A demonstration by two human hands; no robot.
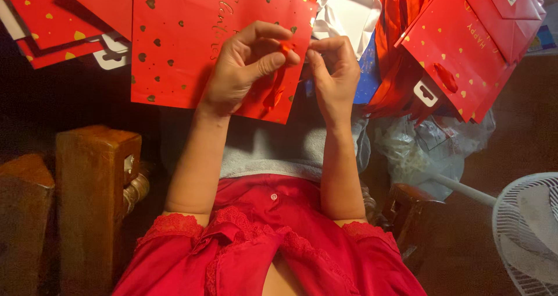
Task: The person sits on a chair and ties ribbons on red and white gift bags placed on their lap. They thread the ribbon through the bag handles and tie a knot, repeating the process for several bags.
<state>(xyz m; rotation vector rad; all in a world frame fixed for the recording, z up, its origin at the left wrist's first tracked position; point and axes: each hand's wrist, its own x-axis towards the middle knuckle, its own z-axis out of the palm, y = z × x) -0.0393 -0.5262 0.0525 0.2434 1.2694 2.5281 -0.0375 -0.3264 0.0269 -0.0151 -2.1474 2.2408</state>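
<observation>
A dim room with a dark brown floor (pixel 500 133). A carved brown wooden chair arm (pixel 96 203) stands at the left, and a white plastic fan with a wire grille (pixel 526 229) sits at the lower right. A crumpled clear plastic bag (pixel 412 153) lies nearby.

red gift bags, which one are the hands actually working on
The flat red bag with dark hearts at centre-left: the left hand and right hand pinch a red ribbon at its edge. The other bags lie untouched.
</observation>
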